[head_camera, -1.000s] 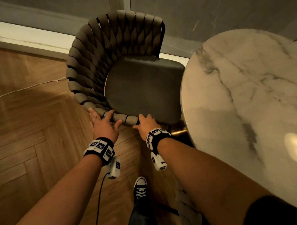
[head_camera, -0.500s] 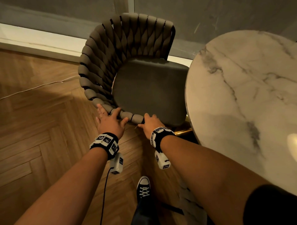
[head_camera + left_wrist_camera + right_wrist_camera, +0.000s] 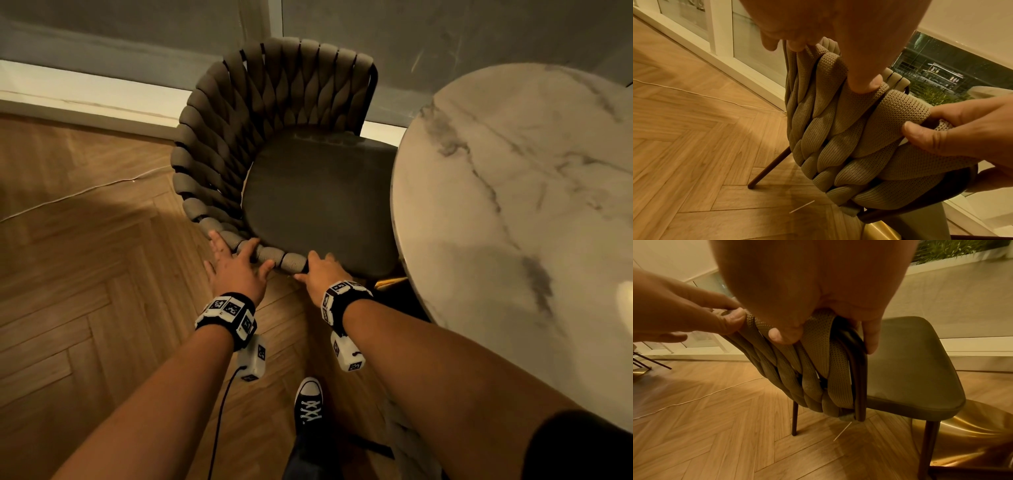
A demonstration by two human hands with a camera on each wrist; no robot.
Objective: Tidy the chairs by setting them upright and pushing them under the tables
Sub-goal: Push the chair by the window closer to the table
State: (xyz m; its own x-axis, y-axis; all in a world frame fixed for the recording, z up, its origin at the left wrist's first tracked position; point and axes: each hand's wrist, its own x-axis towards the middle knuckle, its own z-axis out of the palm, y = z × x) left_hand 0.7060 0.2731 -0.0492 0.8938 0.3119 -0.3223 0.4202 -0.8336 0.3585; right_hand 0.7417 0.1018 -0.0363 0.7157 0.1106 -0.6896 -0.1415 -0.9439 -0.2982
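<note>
A chair (image 3: 318,198) with a dark seat and a woven taupe wrap-around back stands upright on its legs. It sits beside a round marble table (image 3: 513,205), its seat's right edge at the table rim. My left hand (image 3: 236,263) grips the near end of the woven back, fingers over the rim and thumb pressed on a strap (image 3: 865,84). My right hand (image 3: 322,270) grips the dark end post of the back, thumb (image 3: 781,335) outside and fingers curled over the frame (image 3: 857,369). The seat (image 3: 910,361) is bare.
A thin white cable (image 3: 85,193) crosses the herringbone wood floor on the left. A white sill (image 3: 85,99) and glass wall run right behind the chair. The table's gold base (image 3: 972,434) is beside the chair's front leg. My shoe (image 3: 310,407) is below my hands.
The chair, held by both hands, has slid right toward the table, and its seat edge has come up to the table rim. Both grips are unchanged.
</note>
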